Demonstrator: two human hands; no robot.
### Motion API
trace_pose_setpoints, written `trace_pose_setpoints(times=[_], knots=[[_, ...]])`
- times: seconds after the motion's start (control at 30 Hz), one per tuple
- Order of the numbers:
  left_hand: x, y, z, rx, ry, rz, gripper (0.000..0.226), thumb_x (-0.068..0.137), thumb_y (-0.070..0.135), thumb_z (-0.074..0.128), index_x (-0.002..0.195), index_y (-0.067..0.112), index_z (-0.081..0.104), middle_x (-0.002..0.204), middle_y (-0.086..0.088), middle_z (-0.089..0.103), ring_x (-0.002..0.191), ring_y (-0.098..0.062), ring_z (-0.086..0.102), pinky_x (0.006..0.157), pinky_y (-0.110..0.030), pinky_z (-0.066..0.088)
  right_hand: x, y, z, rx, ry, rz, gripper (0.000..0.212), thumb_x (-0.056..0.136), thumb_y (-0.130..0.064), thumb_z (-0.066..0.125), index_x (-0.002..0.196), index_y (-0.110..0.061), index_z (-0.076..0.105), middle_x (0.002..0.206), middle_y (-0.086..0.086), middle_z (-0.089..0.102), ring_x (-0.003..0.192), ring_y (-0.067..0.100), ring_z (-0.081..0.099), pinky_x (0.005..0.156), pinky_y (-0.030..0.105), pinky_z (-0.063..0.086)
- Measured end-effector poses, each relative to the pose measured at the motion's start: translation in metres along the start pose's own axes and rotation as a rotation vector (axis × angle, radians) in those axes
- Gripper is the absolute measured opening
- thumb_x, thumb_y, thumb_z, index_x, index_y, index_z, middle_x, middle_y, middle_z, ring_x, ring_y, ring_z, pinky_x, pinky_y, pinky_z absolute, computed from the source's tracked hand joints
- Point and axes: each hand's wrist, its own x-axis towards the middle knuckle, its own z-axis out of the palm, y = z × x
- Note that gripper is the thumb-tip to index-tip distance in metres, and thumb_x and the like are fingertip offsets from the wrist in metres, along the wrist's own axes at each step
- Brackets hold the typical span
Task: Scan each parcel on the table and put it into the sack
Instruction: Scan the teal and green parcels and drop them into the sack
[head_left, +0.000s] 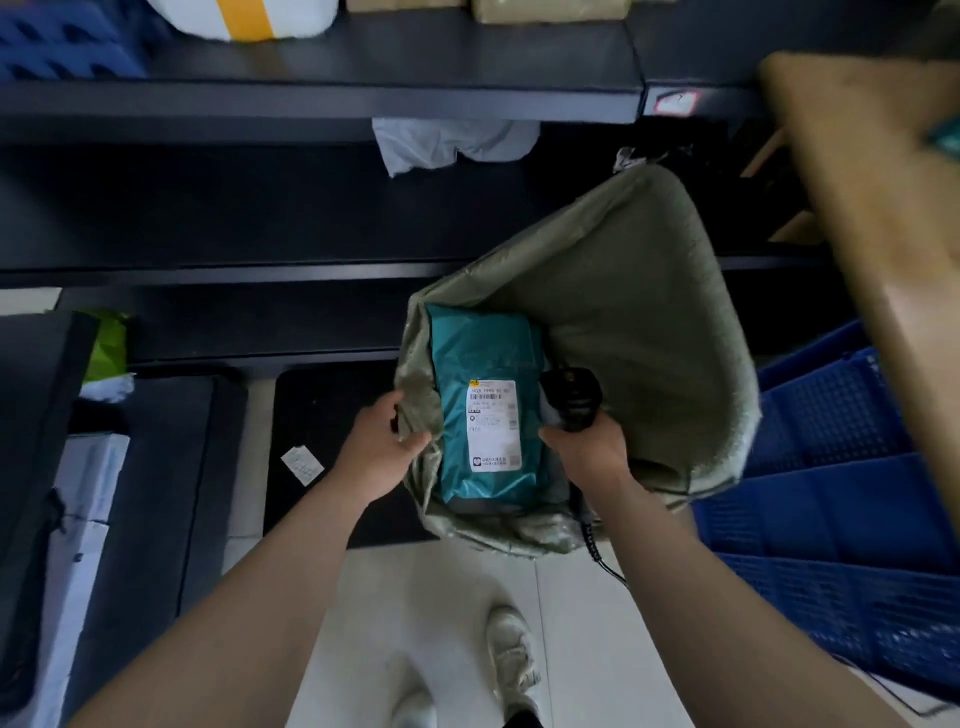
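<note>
Item: teal parcel (478, 353), soft poly mailer, white label (493, 431) face up.
Location: in the mouth of the green woven sack (623, 322), against its near-left wall; depth below it not visible.
L hand: left hand (382, 449) has fingers curled over the sack rim at the near-left edge, holding the mouth open.
R hand: right hand (589, 449) clenched round the handle of the black scanner (571, 397), head just beside the parcel's right edge; can't tell if any finger touches the parcel.
Cable: scanner cable (597, 545) trails over the near rim toward the floor.
Stage (est.): parcel prob. scanned, drop-in nearly done.
Risk 1: cable crosses the rim; pulling the scanner out could snag it & drag the sack over.
Risk 2: if L hand lets go, the limp rim prob. folds in & the next parcel misses.
Risk 3: slick mailer sits high; may slide out if the sack tips.
Surrounds: blue crates (831, 519) right of sack; wooden table (857, 208) upper right.
</note>
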Motion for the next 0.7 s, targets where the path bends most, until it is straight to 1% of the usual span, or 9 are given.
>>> trace_pose_setpoints(times=[0.03,0.1,0.17,0.23,0.33,0.4,0.5,0.57,0.7], knots=[[-0.016,0.009,-0.006,0.068,-0.008,0.027,0.066,0.090,0.029,0.065,0.147,0.019,0.034,0.144,-0.011,0.042,0.123,-0.026,0.053,0.105,-0.044,0.043,-0.019,-0.008,-0.012,0.002,0.002,-0.017,0.040,0.075,-0.015,0.079,0.110,-0.003,0.064,0.096,0.011,0.068,0.083,0.024,0.062,0.070,0.031,0.047],[-0.051,0.032,-0.017,0.223,-0.006,0.115,0.055,0.093,0.030,0.060,0.142,0.018,0.041,0.140,-0.009,0.045,0.122,-0.025,0.053,0.103,-0.037,0.044,-0.063,-0.022,-0.039,0.031,0.012,-0.056,0.034,0.075,-0.013,0.077,0.105,-0.003,0.064,0.086,0.008,0.067,0.075,0.023,0.061,0.066,0.034,0.049],[-0.089,0.060,-0.027,0.350,-0.003,0.243,0.044,0.093,0.031,0.057,0.135,0.019,0.050,0.136,-0.005,0.051,0.118,-0.023,0.054,0.100,-0.034,0.045,-0.112,-0.035,-0.070,0.051,0.035,-0.101,0.029,0.075,-0.014,0.078,0.099,-0.007,0.064,0.083,0.007,0.068,0.073,0.022,0.062,0.067,0.035,0.051],[-0.126,0.091,-0.034,0.472,0.001,0.371,0.042,0.094,0.032,0.055,0.135,0.022,0.051,0.134,-0.001,0.054,0.119,-0.021,0.053,0.099,-0.038,0.045,-0.160,-0.044,-0.105,0.070,0.057,-0.143,0.024,0.074,-0.017,0.079,0.089,-0.014,0.061,0.081,0.003,0.068,0.074,0.020,0.063,0.065,0.031,0.050],[-0.182,0.142,-0.035,0.560,0.035,0.523,0.047,0.095,0.033,0.055,0.140,0.021,0.046,0.138,0.000,0.051,0.124,-0.020,0.049,0.102,-0.036,0.042,-0.225,-0.046,-0.164,0.078,0.060,-0.173,0.020,0.075,-0.020,0.079,0.083,-0.017,0.061,0.076,0.003,0.069,0.071,0.019,0.067,0.064,0.035,0.053],[-0.217,0.176,-0.028,0.571,0.028,0.625,0.049,0.096,0.036,0.052,0.142,0.021,0.043,0.142,0.002,0.047,0.128,-0.019,0.046,0.103,-0.036,0.041,-0.262,-0.042,-0.207,0.089,0.086,-0.197,0.017,0.077,-0.019,0.077,0.080,-0.017,0.061,0.067,-0.002,0.067,0.058,0.008,0.066,0.053,0.026,0.051],[-0.262,0.224,-0.006,0.601,0.010,0.753,0.049,0.097,0.041,0.049,0.142,0.025,0.042,0.142,0.006,0.046,0.128,-0.018,0.045,0.102,-0.038,0.044,-0.305,-0.031,-0.273,0.118,0.152,-0.186,0.018,0.078,-0.015,0.078,0.080,-0.014,0.060,0.060,0.000,0.062,0.037,-0.002,0.053,0.039,0.013,0.040],[-0.288,0.255,0.017,0.618,-0.005,0.839,0.048,0.096,0.042,0.049,0.140,0.025,0.043,0.140,0.006,0.048,0.126,-0.019,0.047,0.100,-0.039,0.045,-0.326,-0.020,-0.319,0.120,0.223,-0.173,0.022,0.076,-0.018,0.079,0.078,-0.015,0.058,0.061,0.000,0.062,0.041,0.001,0.055,0.039,0.014,0.039],[-0.329,0.312,0.075,0.632,-0.010,0.991,0.048,0.095,0.042,0.052,0.139,0.024,0.047,0.138,0.005,0.051,0.125,-0.017,0.049,0.099,-0.037,0.045,-0.349,0.013,-0.407,0.126,0.344,-0.174,0.024,0.076,-0.021,0.080,0.086,-0.017,0.058,0.068,-0.001,0.064,0.055,0.011,0.065,0.049,0.023,0.046]])
